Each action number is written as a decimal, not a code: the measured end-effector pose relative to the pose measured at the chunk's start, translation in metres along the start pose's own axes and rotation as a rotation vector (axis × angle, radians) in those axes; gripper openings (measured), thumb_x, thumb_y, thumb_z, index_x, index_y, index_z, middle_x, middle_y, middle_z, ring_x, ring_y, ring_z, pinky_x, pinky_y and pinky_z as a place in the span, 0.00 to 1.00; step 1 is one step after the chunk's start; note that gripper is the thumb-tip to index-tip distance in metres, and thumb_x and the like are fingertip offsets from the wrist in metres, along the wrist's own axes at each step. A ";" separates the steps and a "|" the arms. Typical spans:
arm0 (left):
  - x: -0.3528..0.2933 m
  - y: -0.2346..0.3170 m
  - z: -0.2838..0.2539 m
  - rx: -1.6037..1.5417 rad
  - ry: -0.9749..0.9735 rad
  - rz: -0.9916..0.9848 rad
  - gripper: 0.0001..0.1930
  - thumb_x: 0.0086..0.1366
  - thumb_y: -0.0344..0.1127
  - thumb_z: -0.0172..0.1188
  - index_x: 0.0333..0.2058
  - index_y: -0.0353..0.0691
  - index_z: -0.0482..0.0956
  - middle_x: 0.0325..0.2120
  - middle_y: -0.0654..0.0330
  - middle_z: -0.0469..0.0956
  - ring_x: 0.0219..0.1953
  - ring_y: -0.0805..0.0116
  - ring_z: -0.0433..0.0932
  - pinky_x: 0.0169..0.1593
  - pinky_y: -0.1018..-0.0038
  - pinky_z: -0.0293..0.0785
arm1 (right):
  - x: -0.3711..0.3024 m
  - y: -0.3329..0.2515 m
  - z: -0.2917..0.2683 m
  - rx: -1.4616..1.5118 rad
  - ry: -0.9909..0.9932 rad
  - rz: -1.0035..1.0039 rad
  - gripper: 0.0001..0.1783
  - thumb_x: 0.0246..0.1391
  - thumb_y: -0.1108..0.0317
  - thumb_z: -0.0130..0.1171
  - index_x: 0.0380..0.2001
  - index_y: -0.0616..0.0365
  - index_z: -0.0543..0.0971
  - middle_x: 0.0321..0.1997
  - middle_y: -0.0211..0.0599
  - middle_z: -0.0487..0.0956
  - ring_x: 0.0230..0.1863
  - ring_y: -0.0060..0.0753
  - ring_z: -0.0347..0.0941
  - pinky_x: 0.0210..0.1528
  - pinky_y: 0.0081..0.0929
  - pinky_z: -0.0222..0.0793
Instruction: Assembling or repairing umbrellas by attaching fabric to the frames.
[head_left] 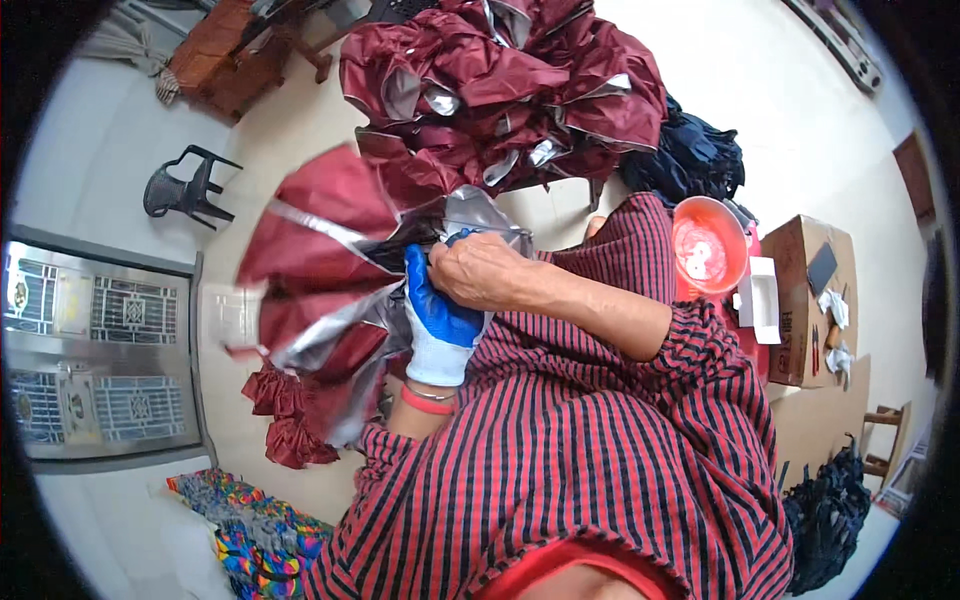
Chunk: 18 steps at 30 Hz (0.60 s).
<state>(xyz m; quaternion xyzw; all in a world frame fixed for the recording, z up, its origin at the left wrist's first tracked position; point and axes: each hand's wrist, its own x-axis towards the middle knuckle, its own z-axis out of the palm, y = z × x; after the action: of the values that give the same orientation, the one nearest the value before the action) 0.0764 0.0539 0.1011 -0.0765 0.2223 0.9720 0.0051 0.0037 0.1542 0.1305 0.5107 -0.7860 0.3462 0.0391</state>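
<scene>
A maroon umbrella canopy with a silver lining fans out to the left of my hands, its outer panels blurred. My left hand, in a white and blue work glove, is closed round the gathered part of the canopy. Over the glove's fingers lies my bare right hand, its fingers curled and pressed together at the same gathered spot. What its fingertips pinch is hidden. Silver and dark cloth bunches just beyond both hands.
Ahead, a large heap of maroon and silver cloth lies on a stand, with dark cloth beside it. To the right are a red bowl, a white carton and a cardboard box. A black chair stands left; multicoloured fabric lies lower left.
</scene>
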 end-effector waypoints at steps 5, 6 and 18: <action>0.006 0.018 -0.021 -0.006 -0.047 0.011 0.27 0.65 0.58 0.45 0.48 0.41 0.71 0.50 0.54 0.72 0.54 0.57 0.69 0.61 0.59 0.59 | 0.010 -0.008 0.004 -0.029 0.045 -0.028 0.12 0.49 0.66 0.48 0.19 0.64 0.72 0.15 0.51 0.75 0.17 0.49 0.75 0.18 0.43 0.68; 0.008 0.019 -0.020 0.033 -0.039 0.072 0.26 0.66 0.57 0.43 0.49 0.41 0.71 0.50 0.54 0.72 0.54 0.57 0.69 0.61 0.59 0.58 | 0.012 -0.007 0.006 -0.021 0.080 -0.030 0.12 0.49 0.66 0.49 0.19 0.63 0.72 0.15 0.50 0.75 0.17 0.49 0.75 0.18 0.42 0.68; 0.042 0.157 -0.022 0.468 0.255 0.355 0.19 0.64 0.49 0.49 0.32 0.39 0.80 0.31 0.56 0.81 0.31 0.62 0.80 0.38 0.68 0.77 | 0.004 -0.028 0.011 0.170 0.150 -0.078 0.14 0.55 0.63 0.47 0.20 0.61 0.69 0.11 0.48 0.69 0.13 0.51 0.69 0.16 0.46 0.61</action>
<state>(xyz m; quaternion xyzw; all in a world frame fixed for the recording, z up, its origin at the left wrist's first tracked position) 0.0309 -0.0984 0.1430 -0.1546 0.4485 0.8628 -0.1748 0.0283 0.1379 0.1385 0.5150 -0.7282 0.4471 0.0678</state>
